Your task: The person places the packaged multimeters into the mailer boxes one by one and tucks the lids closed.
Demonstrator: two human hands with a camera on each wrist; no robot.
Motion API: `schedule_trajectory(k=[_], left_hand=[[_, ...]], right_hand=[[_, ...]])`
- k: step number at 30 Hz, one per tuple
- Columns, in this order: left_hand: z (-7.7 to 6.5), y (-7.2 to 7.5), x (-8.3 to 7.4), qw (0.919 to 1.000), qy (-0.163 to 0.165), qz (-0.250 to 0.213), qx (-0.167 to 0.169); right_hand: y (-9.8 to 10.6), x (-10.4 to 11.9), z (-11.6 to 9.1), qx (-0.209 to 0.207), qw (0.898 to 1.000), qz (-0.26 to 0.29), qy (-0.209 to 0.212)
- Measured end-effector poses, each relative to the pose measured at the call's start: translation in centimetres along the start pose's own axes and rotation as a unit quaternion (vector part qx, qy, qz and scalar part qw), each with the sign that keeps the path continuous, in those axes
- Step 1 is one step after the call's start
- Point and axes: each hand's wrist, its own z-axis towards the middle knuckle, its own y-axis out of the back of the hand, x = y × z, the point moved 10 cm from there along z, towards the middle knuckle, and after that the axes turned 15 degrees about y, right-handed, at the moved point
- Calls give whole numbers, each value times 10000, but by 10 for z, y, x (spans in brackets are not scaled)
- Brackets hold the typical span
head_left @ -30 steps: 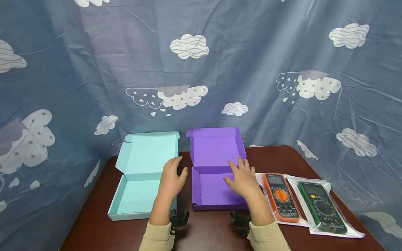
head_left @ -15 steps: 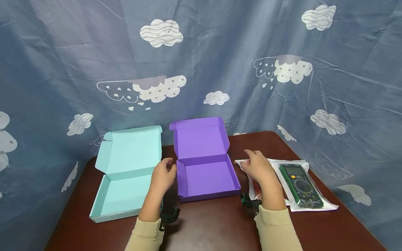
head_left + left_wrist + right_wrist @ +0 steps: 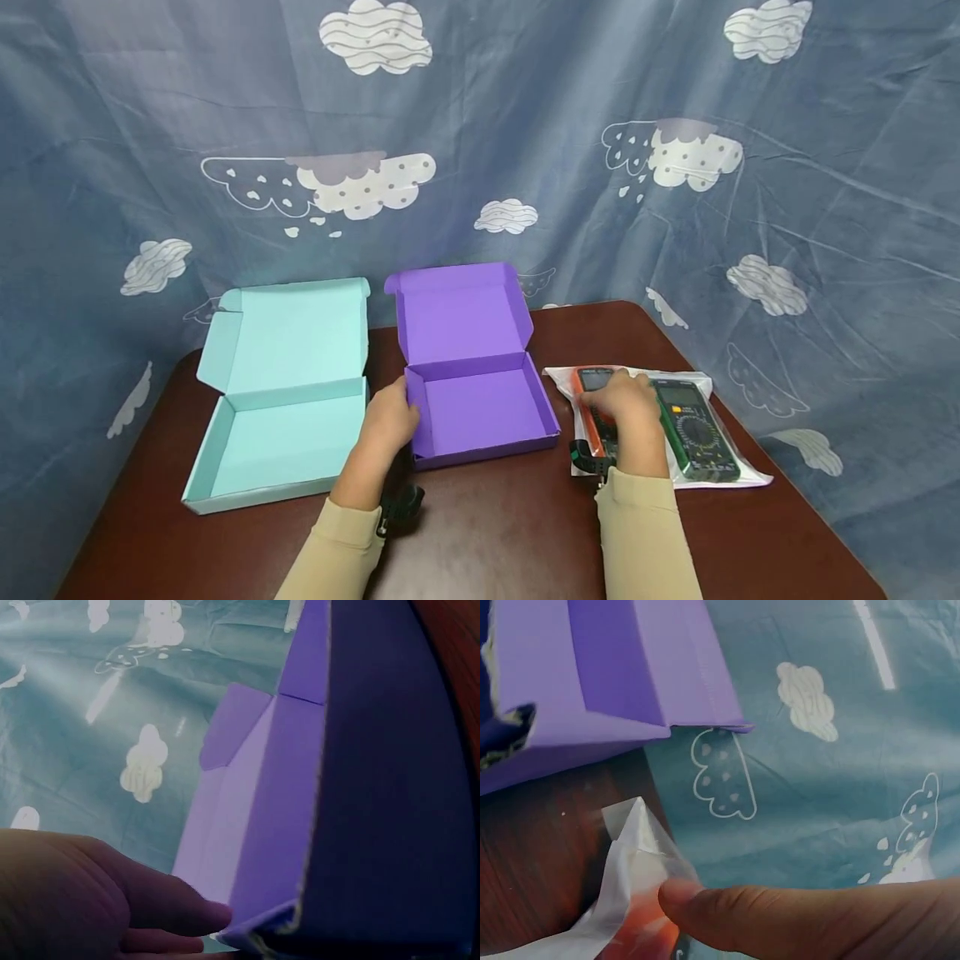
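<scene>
The purple box (image 3: 487, 408) stands with its lid raised. My left hand (image 3: 390, 418) touches the outside of its left wall; in the left wrist view the thumb (image 3: 191, 911) lies fairly straight at the wall's rim. To the right of that box, my right hand (image 3: 628, 404) grips an orange multimeter (image 3: 589, 382) in a clear and white bag, thumb on its left side and fingers over its right side. In the right wrist view only the bagged orange end shows beside the thumb. A green multimeter (image 3: 693, 429), bagged too, lies just right of that hand.
A mint-green box (image 3: 292, 437), lid up, stands left of my left hand. Both boxes stand on a dark brown table (image 3: 495, 525). A blue curtain with cloud prints (image 3: 480, 125) hangs close behind the table's back edge.
The left hand has come against the purple box's left wall. My right hand has moved from above that box to the orange multimeter and taken hold of it. The head view has shifted.
</scene>
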Motion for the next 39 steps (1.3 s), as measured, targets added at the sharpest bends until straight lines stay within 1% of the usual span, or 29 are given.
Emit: schedule_trajectory(k=[4, 8, 13, 22, 30, 33, 36, 39], left_hand=[[7, 0, -1, 9999, -56, 154, 54], [10, 0, -3, 9997, -11, 205, 119], [12, -3, -2, 9994, 125, 216, 233], [13, -11, 3, 9978, 310, 310, 489], [12, -15, 2, 9976, 362, 308, 494], [11, -15, 4, 9974, 396, 314, 514], [10, -15, 6, 9972, 429, 331, 521], [9, -14, 7, 9972, 426, 342, 506]], right_hand=[[-2, -3, 1, 58, 9996, 78, -272], [-2, -5, 2, 25, 9986, 151, -510], [0, -8, 6, -142, 9981, 124, -578], [0, -16, 8, -121, 9973, 97, -712], [-3, -18, 12, -136, 9976, -24, -680], [-6, -17, 13, -112, 9978, 12, -651], [-5, -14, 13, -166, 9987, 78, -480], [1, -7, 11, -283, 9994, 91, -199]])
